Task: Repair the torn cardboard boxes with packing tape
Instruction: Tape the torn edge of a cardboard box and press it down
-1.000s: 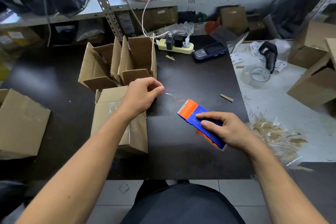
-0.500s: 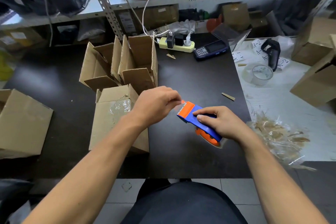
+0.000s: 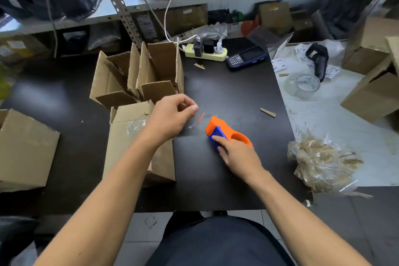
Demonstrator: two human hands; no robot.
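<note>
My right hand (image 3: 239,155) grips an orange and blue tape dispenser (image 3: 222,131) over the black table (image 3: 226,93). My left hand (image 3: 172,117) pinches the clear tape end (image 3: 197,120) just left of the dispenser's mouth, with a short strip stretched between them. Under my left forearm lies a cardboard box (image 3: 129,134) with clear tape on its top. Two open boxes (image 3: 138,75) with raised flaps stand behind it.
A closed box (image 3: 23,149) sits at the left edge. A power strip (image 3: 206,53), a handheld scanner (image 3: 246,58), a clear tape roll (image 3: 302,85), a black scanner gun (image 3: 319,60), a heap of tape scraps (image 3: 323,162) and more boxes (image 3: 371,93) lie to the right.
My left hand reached to the dispenser's mouth, took the tape end and has pulled it a little to the left. The dispenser turned and moved slightly away from me.
</note>
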